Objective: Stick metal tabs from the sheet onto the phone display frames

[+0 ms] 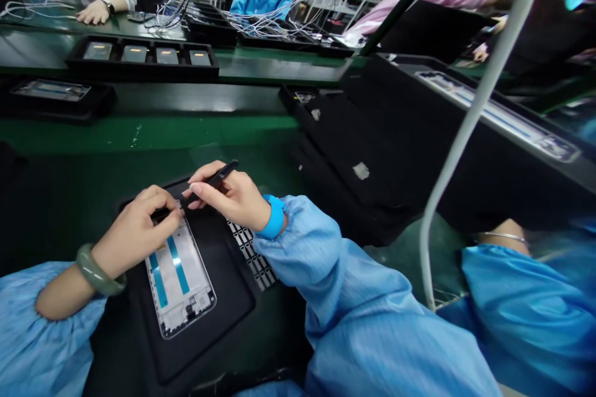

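A phone's mid-frame (173, 285), pale metal with two blue adhesive strips, lies on a black tray (228, 298) in front of me. My left hand (139, 226) is over its far end, thumb and fingers pinched together at the frame's upper edge. Whatever is between those fingertips is too small or hidden to name. In my right hand (233, 198) is a slim black pen-like tool (223, 173), gripped between thumb and fingers and pointing down-left toward my left fingertips. Under my right wrist shows a sheet of small black-and-white parts (254, 254).
Stacked black trays (363, 149) stand on the right, beside a grey cable (470, 118). Across the bench lie a tray of several rectangular parts (144, 62), another tray with a phone frame (51, 90) and white cables (274, 28). Co-workers sit opposite; a blue sleeve (526, 298) is close at right.
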{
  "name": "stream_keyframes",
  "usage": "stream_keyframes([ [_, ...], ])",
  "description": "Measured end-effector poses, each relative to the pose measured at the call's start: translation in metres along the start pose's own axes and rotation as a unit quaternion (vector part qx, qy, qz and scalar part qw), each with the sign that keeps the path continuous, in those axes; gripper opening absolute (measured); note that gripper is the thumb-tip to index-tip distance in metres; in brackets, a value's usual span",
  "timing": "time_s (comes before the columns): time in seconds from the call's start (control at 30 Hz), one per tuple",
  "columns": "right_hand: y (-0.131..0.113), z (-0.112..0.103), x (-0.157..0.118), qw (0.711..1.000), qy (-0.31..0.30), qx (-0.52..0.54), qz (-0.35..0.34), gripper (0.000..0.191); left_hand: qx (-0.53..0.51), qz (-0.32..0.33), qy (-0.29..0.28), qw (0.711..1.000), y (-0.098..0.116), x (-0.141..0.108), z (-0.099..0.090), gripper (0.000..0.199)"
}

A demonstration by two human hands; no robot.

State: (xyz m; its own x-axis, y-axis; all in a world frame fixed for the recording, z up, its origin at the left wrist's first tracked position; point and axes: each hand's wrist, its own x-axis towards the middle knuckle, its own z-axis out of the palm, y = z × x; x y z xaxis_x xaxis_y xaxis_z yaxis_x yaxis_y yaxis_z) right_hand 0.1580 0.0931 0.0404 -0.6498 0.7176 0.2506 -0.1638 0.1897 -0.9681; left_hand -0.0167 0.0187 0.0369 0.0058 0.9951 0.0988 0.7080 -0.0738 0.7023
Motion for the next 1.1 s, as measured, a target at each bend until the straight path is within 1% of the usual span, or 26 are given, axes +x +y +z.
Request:
stream_keyframes([
  [0.03,0.002,0.001,0.002,1.000,-0.003,0.018,0.013,0.022,0.005,-0.003,-0.011,1.000,-0.002,-0.002,-0.002,0.025],
  [0.1,0.007,0.004,0.007,0.997,0.010,0.066,0.042,0.025,0.029,-0.010,-0.025,0.999,-0.010,-0.009,-0.008,0.029],
  [0.17,0.013,0.006,0.013,0.990,0.036,0.113,0.074,0.029,0.074,0.001,-0.015,0.997,-0.021,-0.019,-0.013,0.035],
  [0.23,0.021,0.010,0.019,0.982,0.049,0.146,0.105,0.031,0.120,0.038,0.009,0.992,-0.034,-0.032,-0.016,0.041],
  [0.3,0.027,0.017,0.023,0.976,0.042,0.169,0.133,0.031,0.147,0.074,0.022,0.986,-0.045,-0.045,-0.016,0.042],
  [0.4,0.035,0.028,0.027,0.971,0.016,0.174,0.164,0.032,0.162,0.098,0.029,0.982,-0.054,-0.058,-0.012,0.035],
  [0.57,0.041,0.036,0.027,0.973,0.004,0.143,0.183,0.032,0.168,0.102,0.039,0.980,-0.053,-0.062,-0.006,0.029],
  [0.8,0.043,0.037,0.024,0.979,-0.005,0.102,0.176,0.031,0.160,0.110,0.034,0.980,-0.054,-0.062,-0.005,0.027],
  [1.1,0.044,0.038,0.024,0.982,-0.015,0.082,0.167,0.032,0.173,0.121,0.033,0.977,-0.054,-0.062,-0.006,0.028],
])
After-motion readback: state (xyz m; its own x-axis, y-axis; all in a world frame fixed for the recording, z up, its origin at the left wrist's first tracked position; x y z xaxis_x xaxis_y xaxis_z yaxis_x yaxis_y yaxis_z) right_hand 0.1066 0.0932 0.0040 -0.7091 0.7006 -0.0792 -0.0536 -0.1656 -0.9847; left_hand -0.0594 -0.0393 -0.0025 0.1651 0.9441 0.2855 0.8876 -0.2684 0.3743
